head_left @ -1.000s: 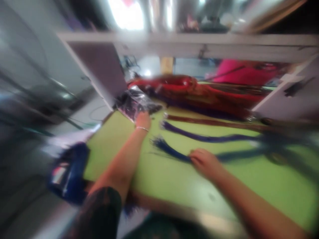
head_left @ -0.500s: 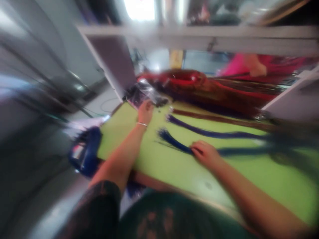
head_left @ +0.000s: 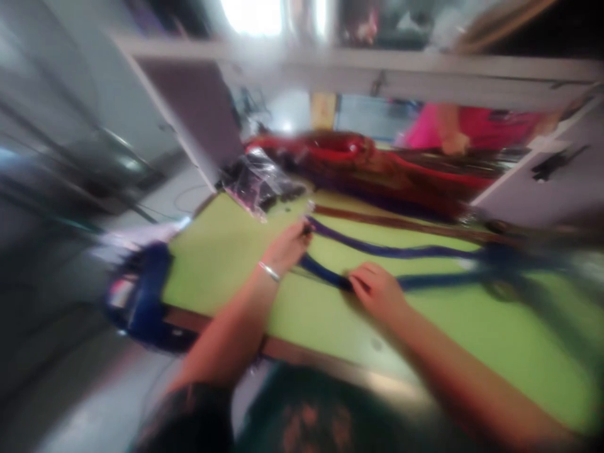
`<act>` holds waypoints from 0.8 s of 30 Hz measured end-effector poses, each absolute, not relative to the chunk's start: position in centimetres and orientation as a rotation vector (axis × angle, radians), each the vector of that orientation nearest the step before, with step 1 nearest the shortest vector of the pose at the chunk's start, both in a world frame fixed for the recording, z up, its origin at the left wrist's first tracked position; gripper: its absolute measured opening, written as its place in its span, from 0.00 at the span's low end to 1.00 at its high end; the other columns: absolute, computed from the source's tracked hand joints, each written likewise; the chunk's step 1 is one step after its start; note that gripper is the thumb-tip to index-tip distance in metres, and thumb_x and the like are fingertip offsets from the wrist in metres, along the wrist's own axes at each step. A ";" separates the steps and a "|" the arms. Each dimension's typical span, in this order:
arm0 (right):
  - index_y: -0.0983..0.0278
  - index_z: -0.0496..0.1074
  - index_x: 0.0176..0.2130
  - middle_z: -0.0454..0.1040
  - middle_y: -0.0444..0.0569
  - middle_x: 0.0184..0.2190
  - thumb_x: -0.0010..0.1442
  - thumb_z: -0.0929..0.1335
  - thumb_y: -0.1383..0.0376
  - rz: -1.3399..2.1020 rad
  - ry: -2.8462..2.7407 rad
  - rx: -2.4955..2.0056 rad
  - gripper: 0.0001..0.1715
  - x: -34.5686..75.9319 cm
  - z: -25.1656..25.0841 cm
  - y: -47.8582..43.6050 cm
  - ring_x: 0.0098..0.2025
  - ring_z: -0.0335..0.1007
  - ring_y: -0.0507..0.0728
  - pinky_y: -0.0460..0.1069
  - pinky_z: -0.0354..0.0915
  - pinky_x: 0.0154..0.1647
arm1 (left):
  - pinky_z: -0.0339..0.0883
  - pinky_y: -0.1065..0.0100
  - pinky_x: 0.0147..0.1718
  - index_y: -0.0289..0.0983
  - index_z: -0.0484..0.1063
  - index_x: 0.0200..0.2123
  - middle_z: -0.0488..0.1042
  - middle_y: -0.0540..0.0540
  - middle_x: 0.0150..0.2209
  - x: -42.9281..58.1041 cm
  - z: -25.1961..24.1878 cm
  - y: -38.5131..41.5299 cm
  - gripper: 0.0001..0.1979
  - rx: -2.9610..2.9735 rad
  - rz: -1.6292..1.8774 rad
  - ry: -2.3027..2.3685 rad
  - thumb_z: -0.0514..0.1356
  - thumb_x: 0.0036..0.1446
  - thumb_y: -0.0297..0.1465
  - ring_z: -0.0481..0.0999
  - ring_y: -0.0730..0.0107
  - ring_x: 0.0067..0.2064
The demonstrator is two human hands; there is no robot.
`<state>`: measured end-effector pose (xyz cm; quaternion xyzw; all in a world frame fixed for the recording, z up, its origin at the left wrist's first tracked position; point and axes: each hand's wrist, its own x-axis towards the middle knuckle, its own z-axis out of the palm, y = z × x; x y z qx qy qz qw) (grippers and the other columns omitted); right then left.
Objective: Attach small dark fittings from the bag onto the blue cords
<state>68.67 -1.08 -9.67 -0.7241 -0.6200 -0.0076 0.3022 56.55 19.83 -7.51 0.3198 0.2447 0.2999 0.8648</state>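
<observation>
Across the green tabletop (head_left: 221, 251) runs a blue wire bundle (head_left: 324, 272), with the fingers of my right hand (head_left: 380, 292) closed around it. My left hand (head_left: 287, 244) is pinched at the bundle's left end, over the wire tips. A small dark thing shows at its fingertips, too blurred to name. Just beyond lies a purple-blue wire bundle (head_left: 401, 253), its left end beside my left fingers. Farther back stretches a brown wire bundle (head_left: 372, 217). A clear plastic bag (head_left: 257, 182) with dark small pieces in it lies past my left hand.
Red and brown wires (head_left: 358, 151) are heaped along the back under a white shelf (head_left: 302, 60). A blue coil (head_left: 148, 296) hangs at the table's left corner. Behind the shelf, a person in pink (head_left: 486, 129) has a hand over dark wires.
My left hand has come back from the plastic bag to the blue bundle's left end, a dark bit now at its fingertips. The right hand keeps its hold on the bundle.
</observation>
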 end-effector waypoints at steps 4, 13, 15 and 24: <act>0.62 0.73 0.30 0.70 0.46 0.28 0.60 0.62 0.64 0.234 -1.571 -1.969 0.12 68.8 -7.8 0.5 0.30 0.64 0.51 0.46 0.59 0.33 | 0.68 0.74 0.36 0.32 0.74 0.35 0.76 0.44 0.36 55.5 -7.6 20.4 0.11 0.780 0.657 0.491 0.60 0.47 0.18 0.74 0.74 0.35; 0.62 0.75 0.32 0.75 0.47 0.31 0.56 0.64 0.61 0.389 -1.488 -2.174 0.11 66.2 -8.8 8.3 0.32 0.66 0.52 0.46 0.56 0.33 | 0.64 0.69 0.46 0.33 0.75 0.37 0.76 0.45 0.36 55.0 -7.2 19.8 0.15 0.946 0.716 0.414 0.65 0.42 0.20 0.74 0.74 0.38; 0.62 0.75 0.32 0.75 0.47 0.31 0.55 0.65 0.60 0.416 -1.448 -2.250 0.11 65.6 -9.1 9.3 0.31 0.66 0.52 0.46 0.55 0.30 | 0.63 0.70 0.46 0.33 0.75 0.37 0.77 0.45 0.36 55.1 -7.4 19.8 0.16 0.930 0.717 0.426 0.65 0.41 0.19 0.74 0.73 0.38; 0.63 0.75 0.29 0.75 0.47 0.26 0.55 0.64 0.62 0.494 -1.416 -2.273 0.11 65.3 -9.1 10.6 0.27 0.65 0.51 0.46 0.52 0.27 | 0.67 0.70 0.37 0.38 0.73 0.43 0.74 0.46 0.38 54.9 -7.2 19.9 0.18 0.884 0.636 0.386 0.63 0.46 0.22 0.75 0.71 0.37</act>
